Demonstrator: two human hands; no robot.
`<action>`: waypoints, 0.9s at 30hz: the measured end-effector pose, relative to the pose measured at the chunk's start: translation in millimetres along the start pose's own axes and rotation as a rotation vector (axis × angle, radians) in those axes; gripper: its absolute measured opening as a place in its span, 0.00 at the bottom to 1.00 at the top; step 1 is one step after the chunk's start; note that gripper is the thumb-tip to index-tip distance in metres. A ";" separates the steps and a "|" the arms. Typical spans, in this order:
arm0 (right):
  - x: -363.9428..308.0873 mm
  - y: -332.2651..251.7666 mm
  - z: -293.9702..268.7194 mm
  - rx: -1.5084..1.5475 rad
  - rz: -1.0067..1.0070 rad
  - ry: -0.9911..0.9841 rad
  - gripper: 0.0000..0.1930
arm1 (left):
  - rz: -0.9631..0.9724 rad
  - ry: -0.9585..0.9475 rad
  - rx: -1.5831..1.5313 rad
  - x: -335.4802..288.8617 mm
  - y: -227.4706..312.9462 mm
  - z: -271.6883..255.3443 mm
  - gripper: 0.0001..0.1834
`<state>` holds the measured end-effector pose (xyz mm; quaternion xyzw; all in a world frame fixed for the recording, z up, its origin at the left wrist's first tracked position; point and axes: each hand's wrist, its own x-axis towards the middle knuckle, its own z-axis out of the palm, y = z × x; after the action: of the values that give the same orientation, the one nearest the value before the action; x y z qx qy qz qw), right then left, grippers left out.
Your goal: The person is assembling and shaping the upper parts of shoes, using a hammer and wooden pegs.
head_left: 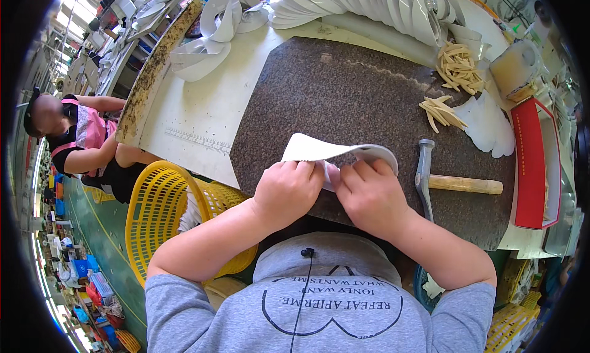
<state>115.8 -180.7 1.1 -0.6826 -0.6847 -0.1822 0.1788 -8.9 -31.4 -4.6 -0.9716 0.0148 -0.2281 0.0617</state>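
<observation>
Both hands are on a curved white strip of sheet material (314,148), bent into a loop above the near edge of a dark speckled slab (319,95). My left hand (286,190) pinches its lower left part with the fingers curled in. My right hand (372,190) is closed on its right end, where the strip curls round behind the fingers. The fingertips are partly hidden by the knuckles and the strip. Right of my right hand lies a hammer (464,184) with a wooden handle and a grey metal head, resting on the slab.
A long row of similar white pieces (362,2) stands at the back. Two piles of pale thin strips (458,70), a white glove-like sheet (488,124) and a red box (527,168) lie right. A yellow basket (153,199) stands left; beyond it sits a person (95,128).
</observation>
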 end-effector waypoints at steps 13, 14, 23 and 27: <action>-9.4 -2.4 3.7 0.025 -0.027 -0.007 0.12 | 0.143 -0.104 -0.087 -11.7 -16.3 -6.8 0.14; -8.9 -2.9 3.6 0.013 -0.035 -0.021 0.13 | 0.169 -0.119 -0.131 -13.8 -17.3 -8.6 0.16; -1.0 -4.8 1.8 0.000 0.028 -0.149 0.16 | 0.267 -0.069 -0.139 -13.0 -26.1 -12.4 0.17; 0.8 -7.1 -1.5 -0.029 0.006 -0.214 0.16 | 0.233 -0.081 -0.305 -16.2 -40.4 -13.2 0.14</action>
<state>108.7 -180.7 2.8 -0.7027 -0.6952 -0.1175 0.0951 -29.3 8.1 5.1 -0.9698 0.1591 -0.1753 -0.0595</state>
